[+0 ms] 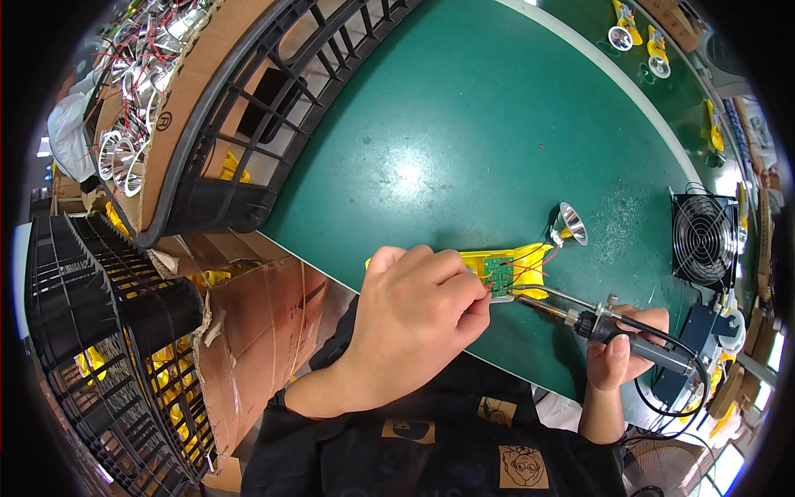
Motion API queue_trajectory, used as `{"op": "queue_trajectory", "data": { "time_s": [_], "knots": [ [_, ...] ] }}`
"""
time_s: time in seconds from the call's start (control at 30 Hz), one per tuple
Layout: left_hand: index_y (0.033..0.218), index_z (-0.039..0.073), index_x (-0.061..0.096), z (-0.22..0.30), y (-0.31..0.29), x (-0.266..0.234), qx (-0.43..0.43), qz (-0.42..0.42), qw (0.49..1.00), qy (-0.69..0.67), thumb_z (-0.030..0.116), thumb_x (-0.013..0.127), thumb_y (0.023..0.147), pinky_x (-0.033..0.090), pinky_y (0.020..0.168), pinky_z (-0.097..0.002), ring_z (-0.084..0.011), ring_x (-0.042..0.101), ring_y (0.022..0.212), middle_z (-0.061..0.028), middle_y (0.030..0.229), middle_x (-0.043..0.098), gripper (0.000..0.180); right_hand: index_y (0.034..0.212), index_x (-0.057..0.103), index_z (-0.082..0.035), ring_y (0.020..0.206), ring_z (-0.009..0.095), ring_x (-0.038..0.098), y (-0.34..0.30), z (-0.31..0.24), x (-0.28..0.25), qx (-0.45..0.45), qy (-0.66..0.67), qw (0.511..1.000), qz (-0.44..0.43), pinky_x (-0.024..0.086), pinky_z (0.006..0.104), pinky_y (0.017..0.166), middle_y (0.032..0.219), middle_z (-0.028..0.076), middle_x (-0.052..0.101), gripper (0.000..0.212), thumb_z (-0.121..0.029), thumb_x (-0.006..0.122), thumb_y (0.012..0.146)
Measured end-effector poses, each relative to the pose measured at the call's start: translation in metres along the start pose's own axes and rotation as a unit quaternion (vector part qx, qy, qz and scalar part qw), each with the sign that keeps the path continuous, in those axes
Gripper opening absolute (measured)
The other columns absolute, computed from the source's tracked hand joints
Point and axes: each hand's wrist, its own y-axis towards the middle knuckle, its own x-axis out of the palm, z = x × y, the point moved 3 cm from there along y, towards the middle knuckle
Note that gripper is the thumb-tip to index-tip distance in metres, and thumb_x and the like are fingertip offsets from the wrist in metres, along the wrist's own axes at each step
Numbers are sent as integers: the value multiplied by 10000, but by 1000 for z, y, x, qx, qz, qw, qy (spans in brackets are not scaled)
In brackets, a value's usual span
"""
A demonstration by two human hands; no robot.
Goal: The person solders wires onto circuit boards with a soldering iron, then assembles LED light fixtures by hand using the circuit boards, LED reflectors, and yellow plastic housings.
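Note:
On the green table lies a yellow plastic housing (532,263) with a small green circuit board (501,270) inside. My left hand (422,311) reaches over the housing's left part and hides much of it. Its thumb and forefinger are pinched on a thin red wire (489,287) at the board. My right hand (625,352) is closed around a soldering iron (650,348) with a thin metal feed tube along it. The iron's tip points left, close to the board's lower edge. Just beyond the housing, a silver reflector cup (570,225) is linked to it by red wires.
A small black fan (704,238) stands at the right, beside a dark box (691,352) with cables. At the left are a black plastic crate (224,178), a carton of reflectors (153,83) and another crate with yellow parts (170,389). More yellow lamps (656,51) lie beyond the white rail.

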Motion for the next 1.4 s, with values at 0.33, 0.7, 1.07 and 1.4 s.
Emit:
{"op": "queue_trajectory", "data": {
  "time_s": [0.33,0.7,1.07,1.4],
  "knots": [
    [631,97,603,-4,1,-1,37,18,999,-14,76,670,575,346,555,-273,-151,466,536,10,573,487,90,800,353,-23,380,67,377,9,4,-21,44,98,991,75,337,154,361,558,48,416,239,-192,517,759],
    [614,63,592,-8,-1,7,87,49,994,-44,34,653,562,356,495,-254,-132,462,510,-20,554,487,85,801,403,-24,399,49,407,16,3,-24,48,161,980,106,300,152,345,582,44,466,202,-159,544,745],
    [636,50,594,-15,-5,6,88,85,991,-59,31,661,556,388,488,-247,-142,468,535,-29,578,492,106,787,419,-15,413,53,405,15,5,-20,24,163,983,78,323,164,360,656,46,450,156,-100,537,730],
    [870,31,591,-10,10,-11,53,-53,994,76,187,709,532,441,674,-304,-227,542,753,-77,816,573,390,796,394,-20,398,51,400,21,11,-49,21,203,962,184,293,148,348,607,38,442,218,-165,546,736]
  ]
}}
